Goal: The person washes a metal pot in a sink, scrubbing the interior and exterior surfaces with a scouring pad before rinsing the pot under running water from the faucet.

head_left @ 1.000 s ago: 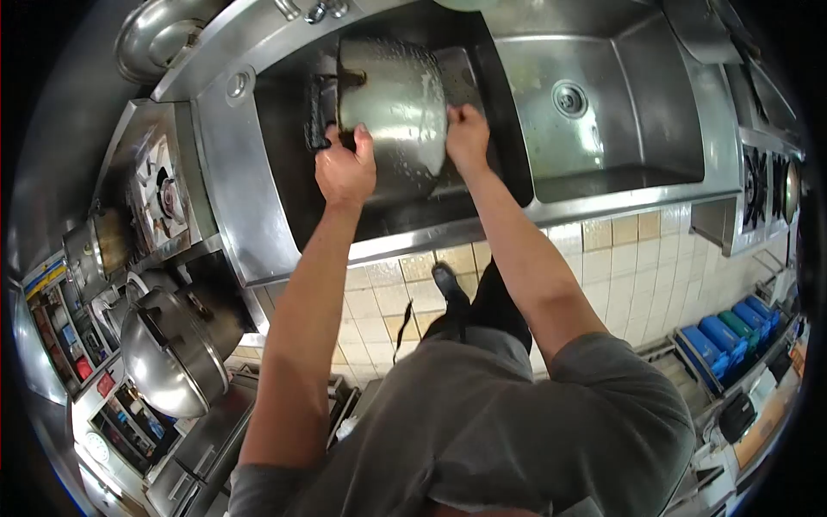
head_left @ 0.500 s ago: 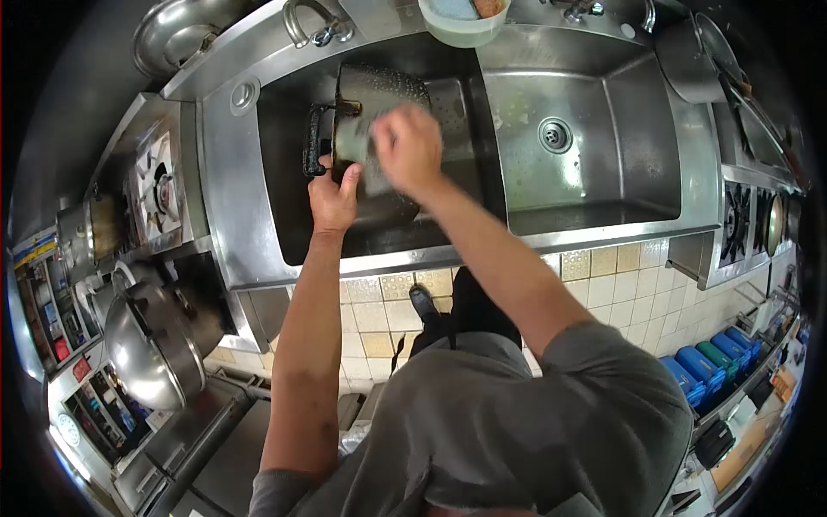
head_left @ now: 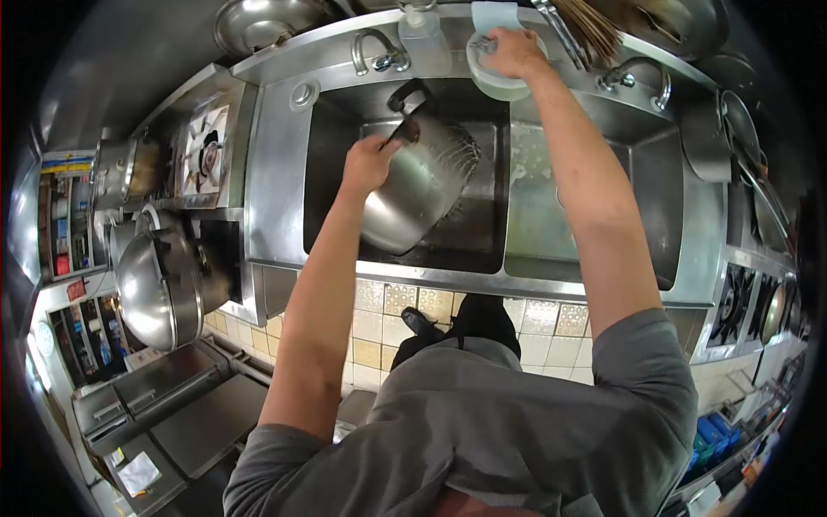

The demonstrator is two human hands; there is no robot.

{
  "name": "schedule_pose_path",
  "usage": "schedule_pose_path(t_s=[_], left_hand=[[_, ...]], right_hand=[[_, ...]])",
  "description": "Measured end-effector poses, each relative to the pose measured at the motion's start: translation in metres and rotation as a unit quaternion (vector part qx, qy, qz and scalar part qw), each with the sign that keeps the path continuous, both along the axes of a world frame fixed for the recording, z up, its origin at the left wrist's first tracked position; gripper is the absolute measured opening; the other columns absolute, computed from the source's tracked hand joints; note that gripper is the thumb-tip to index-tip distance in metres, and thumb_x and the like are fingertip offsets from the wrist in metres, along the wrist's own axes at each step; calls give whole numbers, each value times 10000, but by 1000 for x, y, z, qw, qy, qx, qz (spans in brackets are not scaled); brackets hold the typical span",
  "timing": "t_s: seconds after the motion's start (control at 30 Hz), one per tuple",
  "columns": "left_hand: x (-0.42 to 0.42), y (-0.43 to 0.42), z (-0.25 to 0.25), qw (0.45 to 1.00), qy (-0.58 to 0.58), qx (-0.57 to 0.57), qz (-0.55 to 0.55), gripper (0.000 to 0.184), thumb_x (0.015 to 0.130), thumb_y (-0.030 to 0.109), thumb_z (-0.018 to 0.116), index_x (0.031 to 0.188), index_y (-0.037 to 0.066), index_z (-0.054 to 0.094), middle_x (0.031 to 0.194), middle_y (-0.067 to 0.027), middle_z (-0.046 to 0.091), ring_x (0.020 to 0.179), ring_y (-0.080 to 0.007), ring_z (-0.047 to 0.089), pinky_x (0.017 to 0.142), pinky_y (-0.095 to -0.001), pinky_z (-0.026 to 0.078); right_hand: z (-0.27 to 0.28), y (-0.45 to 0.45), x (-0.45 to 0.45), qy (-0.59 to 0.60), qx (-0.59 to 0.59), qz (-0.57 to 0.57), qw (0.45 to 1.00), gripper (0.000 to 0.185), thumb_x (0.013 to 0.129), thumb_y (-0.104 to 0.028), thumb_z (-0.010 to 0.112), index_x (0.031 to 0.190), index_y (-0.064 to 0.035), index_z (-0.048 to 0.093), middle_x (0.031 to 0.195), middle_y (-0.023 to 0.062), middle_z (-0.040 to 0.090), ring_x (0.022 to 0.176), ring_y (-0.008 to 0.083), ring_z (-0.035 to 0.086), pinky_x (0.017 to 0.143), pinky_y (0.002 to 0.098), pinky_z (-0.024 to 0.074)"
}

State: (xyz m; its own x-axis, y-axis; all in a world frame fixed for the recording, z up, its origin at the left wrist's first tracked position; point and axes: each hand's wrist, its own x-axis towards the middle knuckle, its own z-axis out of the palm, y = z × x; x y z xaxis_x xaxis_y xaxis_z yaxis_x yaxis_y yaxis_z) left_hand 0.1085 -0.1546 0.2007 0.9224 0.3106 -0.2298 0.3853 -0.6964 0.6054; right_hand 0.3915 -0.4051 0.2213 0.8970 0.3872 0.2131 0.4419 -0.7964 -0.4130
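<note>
The pot (head_left: 420, 188) is held tilted in the left basin (head_left: 494, 202) by the left hand (head_left: 368, 164), fingers closed on its edge, while the bowl (head_left: 504, 89) is reached into by the right hand (head_left: 515, 53), whose grip cannot be told. Steady support seems called for. A steel counter (head_left: 276, 198) is set above a tiled floor (head_left: 369, 326).

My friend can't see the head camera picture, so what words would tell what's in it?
Someone's left hand holds a shiny round metal pot tilted in a dark steel sink basin. The right hand is over a round whitish tub at the back.
</note>
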Motion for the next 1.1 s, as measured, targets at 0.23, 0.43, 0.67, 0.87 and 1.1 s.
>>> schedule_pose_path(t_s=[0.23, 0.43, 0.67, 0.87, 1.1], left_hand=[[-67, 40, -42, 979, -164, -4, 121, 313, 1031, 255, 651, 1251, 41, 713, 1079, -183, 756, 1001, -277, 726, 927, -342, 536], [-61, 28, -38, 974, -183, -44, 127, 324, 1070, 234, 579, 1300, 26, 673, 1079, -219, 747, 1002, -329, 727, 926, -371, 547], [-58, 69, -35, 982, -166, -22, 87, 338, 1071, 264, 538, 1351, 120, 663, 1244, -189, 717, 1182, -393, 672, 992, -441, 535], [-116, 96, -65, 963, -205, -107, 139, 287, 1033, 248, 648, 1203, 20, 686, 1001, -165, 733, 887, -310, 685, 861, -374, 532], [-177, 111, -127, 949, -171, -195, 179, 306, 1027, 304, 607, 1047, 3, 657, 873, -204, 636, 798, -319, 617, 780, -395, 501]], right_hand=[[5, 6, -55, -23, 178, -41, 983, 450, 833, -354, 757, 1245, -180, 712, 1355, 157, 640, 1276, 342, 594, 1030, 459, 523], [-95, 64, -168, 22, 200, 87, 976, 402, 830, -310, 772, 1211, -189, 739, 1346, 118, 650, 1228, 357, 605, 980, 503, 516], [-53, 158, -245, -61, 160, 94, 981, 116, 886, -291, 727, 952, -244, 810, 1244, 105, 662, 1142, 358, 580, 942, 552, 456], [-45, 182, -227, -147, 102, 126, 976, 213, 912, -216, 699, 1099, -245, 798, 1287, 18, 663, 1096, 361, 589, 906, 512, 507], [-73, 183, -217, -152, 90, 31, 984, 212, 877, -216, 742, 1078, -252, 802, 1242, 1, 679, 1054, 343, 615, 865, 481, 534]])
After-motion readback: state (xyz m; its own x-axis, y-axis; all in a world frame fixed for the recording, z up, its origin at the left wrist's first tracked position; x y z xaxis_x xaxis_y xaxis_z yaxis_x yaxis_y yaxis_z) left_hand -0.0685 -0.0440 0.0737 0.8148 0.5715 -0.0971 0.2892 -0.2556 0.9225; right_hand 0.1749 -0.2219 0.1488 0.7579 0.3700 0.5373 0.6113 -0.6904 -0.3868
